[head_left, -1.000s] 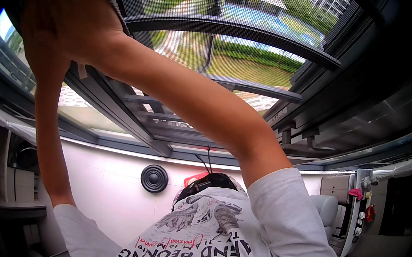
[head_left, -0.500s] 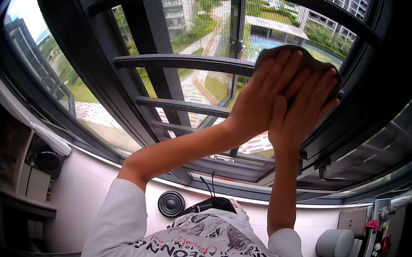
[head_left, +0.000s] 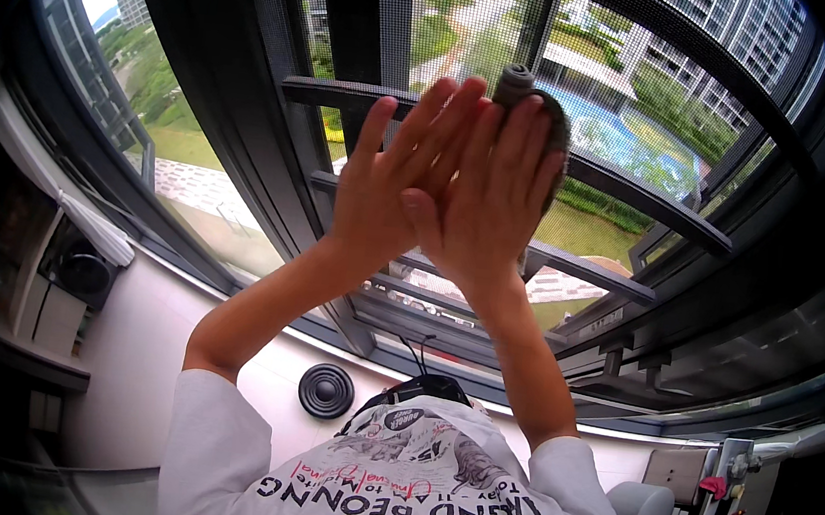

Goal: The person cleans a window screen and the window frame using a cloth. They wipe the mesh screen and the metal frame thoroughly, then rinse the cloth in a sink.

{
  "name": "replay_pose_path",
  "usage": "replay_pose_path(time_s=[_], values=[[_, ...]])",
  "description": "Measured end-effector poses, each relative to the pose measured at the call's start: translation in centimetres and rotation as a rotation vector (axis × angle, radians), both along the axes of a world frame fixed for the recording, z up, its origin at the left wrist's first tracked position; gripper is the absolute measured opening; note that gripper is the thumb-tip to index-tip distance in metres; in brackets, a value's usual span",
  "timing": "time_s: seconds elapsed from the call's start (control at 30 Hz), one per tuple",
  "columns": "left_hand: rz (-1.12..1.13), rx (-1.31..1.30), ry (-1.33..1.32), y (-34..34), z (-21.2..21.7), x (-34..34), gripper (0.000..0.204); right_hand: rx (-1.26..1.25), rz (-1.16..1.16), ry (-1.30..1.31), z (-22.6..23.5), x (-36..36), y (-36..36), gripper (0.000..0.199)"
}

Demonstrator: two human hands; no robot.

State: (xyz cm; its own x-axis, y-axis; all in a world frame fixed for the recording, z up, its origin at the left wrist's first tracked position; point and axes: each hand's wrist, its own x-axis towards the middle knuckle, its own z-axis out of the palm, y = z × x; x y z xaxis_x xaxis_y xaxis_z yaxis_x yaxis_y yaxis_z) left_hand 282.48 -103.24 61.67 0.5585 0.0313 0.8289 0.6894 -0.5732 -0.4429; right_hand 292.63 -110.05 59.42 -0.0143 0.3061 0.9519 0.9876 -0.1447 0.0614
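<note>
A dark grey-green cloth [head_left: 558, 132], bunched into a small roll at its top, lies against the mesh window screen [head_left: 475, 48]. My right hand [head_left: 490, 190] is laid flat over the cloth, its fingers stretched upward and covering most of it. Beside it is my left hand [head_left: 380, 184], open with fingers spread, in front of a dark crossbar [head_left: 334, 93]. The two hands overlap at the thumbs. Whether the left fingertips touch the screen or the cloth, I cannot tell.
Several dark bars [head_left: 630, 195] cross the window. Window handles [head_left: 652, 368] jut out at the lower right. A round black ribbed object [head_left: 326, 390] is on the pale floor, and a grey cylindrical seat [head_left: 639, 513] stands at the right. Outside are a pool and buildings.
Both hands have moved left and slightly down across the screen with the cloth. My left hand has spread its fingers and shifted away from the cloth, now mostly under the right hand.
</note>
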Motion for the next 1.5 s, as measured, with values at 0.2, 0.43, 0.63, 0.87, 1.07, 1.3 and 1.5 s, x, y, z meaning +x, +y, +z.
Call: replay_pose_path(time_s=[0.2,0.43,0.63,0.87,1.07,1.3,1.5], values=[[0.044,-0.156,-0.148,2.9,-1.5,-5.8,0.061,-0.042,0.191,-0.018,1.1,-4.7,2.9,0.071],[-0.123,-0.170,-0.232,0.5,-2.2,-1.8,0.053,0.183,0.601,-0.034,-1.4,-0.2,0.1,0.042],[-0.617,-0.329,-0.324,-4.0,-4.3,0.9,0.044,0.280,0.735,0.013,-3.0,2.4,-2.3,0.056],[-1.612,-1.647,-0.544,-8.8,-5.8,-0.5,0.065,0.255,0.734,0.012,-4.4,2.2,-7.2,0.074],[-1.472,-1.732,-0.396,-9.3,-6.4,-2.5,0.031,0.158,0.586,0.132,-5.1,1.5,-9.2,0.069],[-1.377,-1.555,-0.420,-9.5,-5.3,-4.4,0.031,-0.222,0.956,1.159,-4.5,1.2,-13.8,0.067],[-1.198,-1.742,-0.458,-9.0,-6.5,-7.8,0.022,-0.246,0.850,1.085,-3.9,0.0,-15.8,0.055]])
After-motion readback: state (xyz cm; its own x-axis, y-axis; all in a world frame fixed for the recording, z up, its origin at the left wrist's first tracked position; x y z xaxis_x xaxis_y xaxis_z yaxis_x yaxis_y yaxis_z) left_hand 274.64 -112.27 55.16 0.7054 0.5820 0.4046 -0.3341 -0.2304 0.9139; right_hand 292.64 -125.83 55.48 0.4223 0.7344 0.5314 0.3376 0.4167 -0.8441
